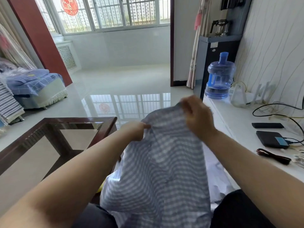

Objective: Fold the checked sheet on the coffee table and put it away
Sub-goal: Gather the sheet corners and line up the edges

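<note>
The sheet (162, 165) is checked in blue-grey and white. The coffee table (108, 127) has a dark reddish-brown frame around clear glass. The water bottle (219, 76) is translucent blue with a blue cap. The worktop (238, 122) is white; on it lie a black box (269, 139) with a blue label and a black bar (267, 125). The floor (115, 83) is glossy white. The wall (271, 46) is off-white with thin wavy lines.

Both forearms are bare right up to the lower edge of the picture, with no sleeve, watch or bracelet showing on either. The left hand (135, 129) and right hand (196, 115) wear no gloves or rings that can be made out. The legs are covered by dark, almost black trousers (236, 209).
</note>
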`<act>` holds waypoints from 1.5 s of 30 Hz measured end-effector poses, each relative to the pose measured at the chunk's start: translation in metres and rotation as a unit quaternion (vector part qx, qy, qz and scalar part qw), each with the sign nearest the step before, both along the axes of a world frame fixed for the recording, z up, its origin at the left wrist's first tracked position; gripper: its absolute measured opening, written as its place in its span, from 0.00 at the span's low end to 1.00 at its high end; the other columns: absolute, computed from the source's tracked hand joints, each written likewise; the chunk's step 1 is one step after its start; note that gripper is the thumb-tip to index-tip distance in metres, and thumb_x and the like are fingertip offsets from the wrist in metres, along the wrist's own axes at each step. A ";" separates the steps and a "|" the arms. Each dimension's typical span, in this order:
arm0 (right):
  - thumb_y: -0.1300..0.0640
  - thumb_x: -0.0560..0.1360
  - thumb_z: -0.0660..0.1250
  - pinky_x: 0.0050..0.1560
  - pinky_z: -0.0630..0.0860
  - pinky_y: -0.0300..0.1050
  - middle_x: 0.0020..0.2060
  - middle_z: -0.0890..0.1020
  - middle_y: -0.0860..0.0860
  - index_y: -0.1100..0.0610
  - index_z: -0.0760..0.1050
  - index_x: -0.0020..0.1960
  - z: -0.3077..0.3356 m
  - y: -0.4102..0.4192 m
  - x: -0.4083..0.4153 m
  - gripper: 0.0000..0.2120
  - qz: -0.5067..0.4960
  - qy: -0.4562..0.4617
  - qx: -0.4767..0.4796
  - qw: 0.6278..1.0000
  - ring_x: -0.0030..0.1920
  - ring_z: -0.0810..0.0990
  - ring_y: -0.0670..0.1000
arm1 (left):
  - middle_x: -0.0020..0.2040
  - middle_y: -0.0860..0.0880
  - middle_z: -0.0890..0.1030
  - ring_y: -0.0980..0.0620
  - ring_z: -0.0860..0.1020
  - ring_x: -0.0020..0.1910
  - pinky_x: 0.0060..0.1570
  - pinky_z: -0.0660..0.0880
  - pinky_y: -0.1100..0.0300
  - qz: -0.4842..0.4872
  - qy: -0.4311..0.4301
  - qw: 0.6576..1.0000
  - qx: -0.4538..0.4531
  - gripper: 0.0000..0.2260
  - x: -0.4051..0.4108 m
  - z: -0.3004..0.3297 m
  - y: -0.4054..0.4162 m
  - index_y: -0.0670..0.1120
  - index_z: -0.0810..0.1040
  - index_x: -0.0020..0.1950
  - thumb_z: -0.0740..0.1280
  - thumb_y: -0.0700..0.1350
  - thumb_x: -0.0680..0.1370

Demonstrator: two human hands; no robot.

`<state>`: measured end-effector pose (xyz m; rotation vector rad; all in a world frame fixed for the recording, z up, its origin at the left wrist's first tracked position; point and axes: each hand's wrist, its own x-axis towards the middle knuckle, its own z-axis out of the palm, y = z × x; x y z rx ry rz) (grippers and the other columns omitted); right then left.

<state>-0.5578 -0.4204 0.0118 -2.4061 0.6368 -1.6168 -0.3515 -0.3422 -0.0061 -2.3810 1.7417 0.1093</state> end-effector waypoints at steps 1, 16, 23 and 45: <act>0.58 0.75 0.64 0.30 0.71 0.36 0.40 0.79 0.49 0.55 0.76 0.47 -0.007 0.017 0.004 0.03 0.023 0.067 -0.073 0.995 0.32 0.74 0.47 | 0.67 0.45 0.74 0.49 0.76 0.43 0.30 0.68 0.64 0.022 0.068 0.997 -0.026 0.31 0.002 0.000 -0.003 0.61 0.64 0.74 0.56 0.35 0.76; 0.58 0.77 0.66 0.56 0.72 0.41 0.48 0.81 0.41 0.45 0.76 0.42 -0.018 0.007 0.022 0.09 0.261 0.328 0.308 0.854 0.49 0.78 0.42 | 0.32 0.55 0.72 0.56 0.67 0.30 0.36 0.67 0.63 -0.115 0.394 0.869 -0.276 0.14 -0.020 -0.019 0.034 0.56 0.67 0.44 0.67 0.38 0.76; 0.57 0.78 0.66 0.47 0.71 0.29 0.40 0.80 0.40 0.52 0.78 0.47 -0.019 0.019 0.022 0.03 0.298 0.330 0.351 0.824 0.42 0.77 0.35 | 0.31 0.56 0.73 0.57 0.68 0.33 0.37 0.66 0.66 -0.108 0.529 0.819 -0.196 0.09 -0.010 -0.016 0.046 0.48 0.71 0.41 0.70 0.38 0.75; 0.61 0.77 0.63 0.52 0.74 0.48 0.46 0.83 0.53 0.56 0.80 0.51 -0.018 -0.012 0.007 0.08 0.000 0.281 0.195 0.940 0.47 0.79 0.55 | 0.40 0.54 0.74 0.55 0.72 0.36 0.33 0.67 0.65 0.014 0.378 0.901 -0.211 0.13 -0.027 -0.038 0.052 0.48 0.71 0.48 0.71 0.52 0.74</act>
